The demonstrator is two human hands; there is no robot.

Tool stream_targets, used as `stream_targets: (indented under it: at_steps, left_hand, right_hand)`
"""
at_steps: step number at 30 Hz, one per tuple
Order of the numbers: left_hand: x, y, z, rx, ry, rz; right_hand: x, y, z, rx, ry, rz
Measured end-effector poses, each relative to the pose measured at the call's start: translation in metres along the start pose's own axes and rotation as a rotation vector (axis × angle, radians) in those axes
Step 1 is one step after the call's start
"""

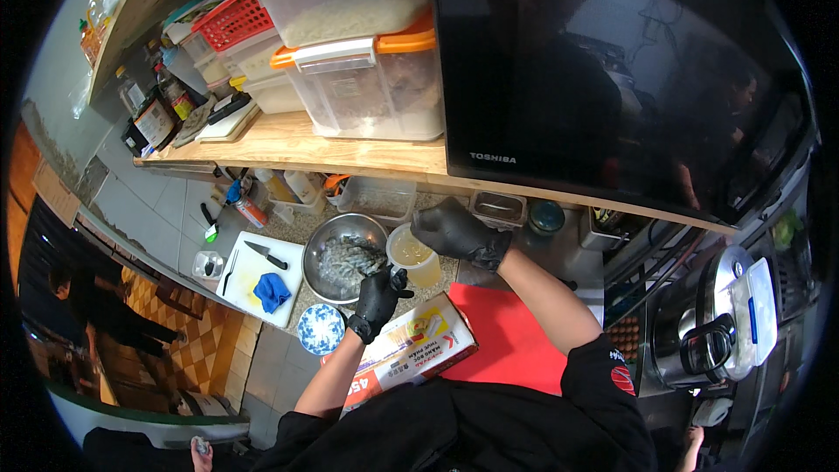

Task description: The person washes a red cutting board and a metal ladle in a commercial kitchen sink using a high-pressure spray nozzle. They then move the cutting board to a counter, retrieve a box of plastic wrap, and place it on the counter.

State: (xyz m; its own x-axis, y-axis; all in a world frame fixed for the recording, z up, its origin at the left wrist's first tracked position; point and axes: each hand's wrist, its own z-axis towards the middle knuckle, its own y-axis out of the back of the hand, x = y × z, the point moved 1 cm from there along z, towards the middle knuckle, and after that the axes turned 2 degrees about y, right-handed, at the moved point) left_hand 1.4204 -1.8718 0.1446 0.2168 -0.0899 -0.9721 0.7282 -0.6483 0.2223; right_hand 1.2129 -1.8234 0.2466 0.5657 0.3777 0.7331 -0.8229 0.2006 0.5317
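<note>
My left hand (379,301), in a black glove, is at the lower right rim of a steel bowl (319,226) with greyish raw seafood pieces, perhaps shrimp (351,262). What its fingers hold is too small to tell. My right hand (452,229), also gloved in black, is bent over the rim of a translucent plastic tub (429,273) of pale yellow liquid; its fingertips are partly hidden. Left of the bowl, a white cutting board (288,262) bears a black-handled knife (269,255), a blue cloth (271,292) and thin dark chopsticks or tongs (230,272). A blue-and-white patterned bowl (321,329) stands below the steel bowl.
A food-wrap box (419,344) and a red board (511,334) lie nearest my body. Overhead, a wooden shelf (282,144) carries plastic bins (373,92) and a dark Toshiba appliance (557,78). A large steel pot (675,321) stands at right. Other people are at the edges.
</note>
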Motion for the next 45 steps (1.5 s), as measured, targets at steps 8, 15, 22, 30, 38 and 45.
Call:
stream_targets:
  at_steps: [8,15,22,30,38,45]
  left_hand:
    - [-0.009,0.001,-0.003,0.026,0.029,0.05]
    - [-0.003,-0.001,-0.003,0.037,0.052,0.062]
    - [-0.003,0.001,-0.004,0.042,0.007,0.016]
    - [-0.005,0.003,-0.007,0.03,0.034,0.106]
    - [-0.004,0.001,-0.013,0.01,0.01,0.04]
    - [-0.012,0.003,-0.017,0.012,0.001,0.053]
  right_hand:
    - [0.001,-0.002,0.002,-0.035,0.049,-0.07]
    - [0.004,-0.002,0.001,-0.019,0.021,-0.022]
    - [0.005,-0.004,0.0,-0.018,0.067,-0.014]
    - [0.014,0.002,-0.001,-0.06,0.055,0.003]
    - [0.021,-0.001,-0.001,-0.061,0.026,0.078]
    - [0.02,0.003,-0.003,-0.091,0.115,0.027]
